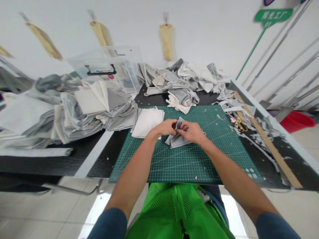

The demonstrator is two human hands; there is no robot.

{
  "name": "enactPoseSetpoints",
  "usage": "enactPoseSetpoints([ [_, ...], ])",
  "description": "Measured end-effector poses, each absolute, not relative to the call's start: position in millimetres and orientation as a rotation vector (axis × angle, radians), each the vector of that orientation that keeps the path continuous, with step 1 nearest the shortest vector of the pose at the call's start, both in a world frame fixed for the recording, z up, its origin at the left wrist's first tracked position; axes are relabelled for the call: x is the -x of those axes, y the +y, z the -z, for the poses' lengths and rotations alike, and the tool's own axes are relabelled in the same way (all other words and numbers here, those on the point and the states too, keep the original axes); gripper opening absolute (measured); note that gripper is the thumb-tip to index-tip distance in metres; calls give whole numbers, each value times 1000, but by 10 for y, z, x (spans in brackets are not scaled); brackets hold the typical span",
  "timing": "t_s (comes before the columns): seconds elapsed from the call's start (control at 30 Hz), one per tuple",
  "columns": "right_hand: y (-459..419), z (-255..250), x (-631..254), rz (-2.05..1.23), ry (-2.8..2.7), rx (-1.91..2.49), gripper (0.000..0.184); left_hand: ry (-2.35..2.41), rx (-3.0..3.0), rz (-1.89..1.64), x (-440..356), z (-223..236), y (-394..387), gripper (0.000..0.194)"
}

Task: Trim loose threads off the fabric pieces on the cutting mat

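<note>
A small grey fabric piece (176, 139) lies on the green cutting mat (184, 162) in the middle of the table. My left hand (165, 127) pinches its upper left edge with fingers closed. My right hand (191, 131) grips the same piece from the right, fingers curled and pressed against the cloth. Both hands meet over the top of the piece. A thin dark thing shows between my fingertips, too small to name.
A white folded cloth (147, 121) lies just left of the hands. Stacks of grey and white fabric (82, 109) fill the left and back. A clear plastic box (104, 68), yellow scissors (239, 125), a long wooden ruler (269, 142) and scraps sit on the right. A red bin (297, 120) stands on the floor.
</note>
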State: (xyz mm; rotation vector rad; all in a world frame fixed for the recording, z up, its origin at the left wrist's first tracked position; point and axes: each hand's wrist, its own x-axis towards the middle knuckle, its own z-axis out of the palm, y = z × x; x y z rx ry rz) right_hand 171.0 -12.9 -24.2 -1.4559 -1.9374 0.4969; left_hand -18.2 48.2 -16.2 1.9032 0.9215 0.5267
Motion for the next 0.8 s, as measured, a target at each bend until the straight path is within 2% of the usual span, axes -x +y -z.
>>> enactPoseSetpoints([
  [0.17, -62, 351, -1757, -478, -1958, 1517, 18, 987, -1935, -579, 171, 161, 497, 20],
  [0.3, -54, 332, -1775, -417, -1938, 1336, 14, 1033, -1902, -648, 152, 133, 483, 19],
  [0.47, -49, 317, -1759, -373, -1839, 1173, 51, 939, -1811, -718, 101, 102, 417, 9],
  [0.53, -39, 329, -1770, -465, -1813, 1200, 58, 962, -1817, -720, 83, 86, 390, 10],
  [0.57, -30, 332, -1783, -506, -1793, 1228, 56, 976, -1813, -729, 76, 78, 379, 12],
  [0.7, 16, 293, -1890, -494, -1661, 1352, 25, 926, -1691, -778, 69, 51, 356, 28],
  [0.8, 52, 243, -1987, -426, -1453, 1379, 28, 864, -1625, -699, 85, 50, 364, 42],
])
